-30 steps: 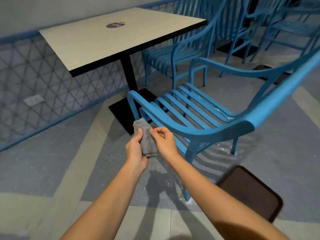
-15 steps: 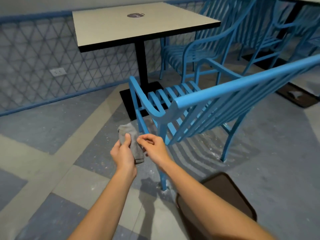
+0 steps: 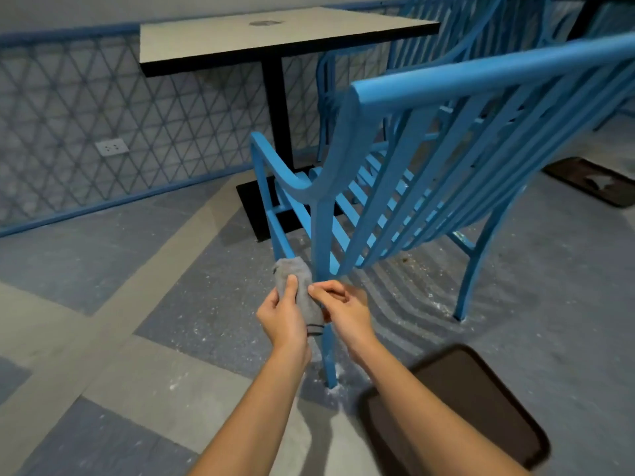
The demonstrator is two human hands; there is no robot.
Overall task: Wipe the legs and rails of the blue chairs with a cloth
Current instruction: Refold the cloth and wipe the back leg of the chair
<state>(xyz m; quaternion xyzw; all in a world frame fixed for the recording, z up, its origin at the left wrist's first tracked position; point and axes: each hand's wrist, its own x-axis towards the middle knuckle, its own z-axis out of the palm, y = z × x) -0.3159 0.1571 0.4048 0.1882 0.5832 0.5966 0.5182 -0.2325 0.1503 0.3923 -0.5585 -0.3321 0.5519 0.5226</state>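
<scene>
The small grey fabric cloth point(image 3: 299, 293) is held in front of the rear leg point(image 3: 324, 304) of the nearest blue slatted metal chair point(image 3: 405, 159), about halfway up that leg. The left hand point(image 3: 285, 317) has a closed grip on it, thumb pressed across the front of the fabric, and the right hand point(image 3: 343, 307) pinches its right edge between thumb and curled fingertips, close against the leg. The leg runs down between both forearms to the grey-and-beige tiled floor point(image 3: 120, 304), where pale dust lies around its foot. A dark brown rounded mat point(image 3: 481, 407) sits just right of it. Beyond stand a beige square-topped counter point(image 3: 275, 36) on a black pedestal and another blue chair point(image 3: 446, 32).
</scene>
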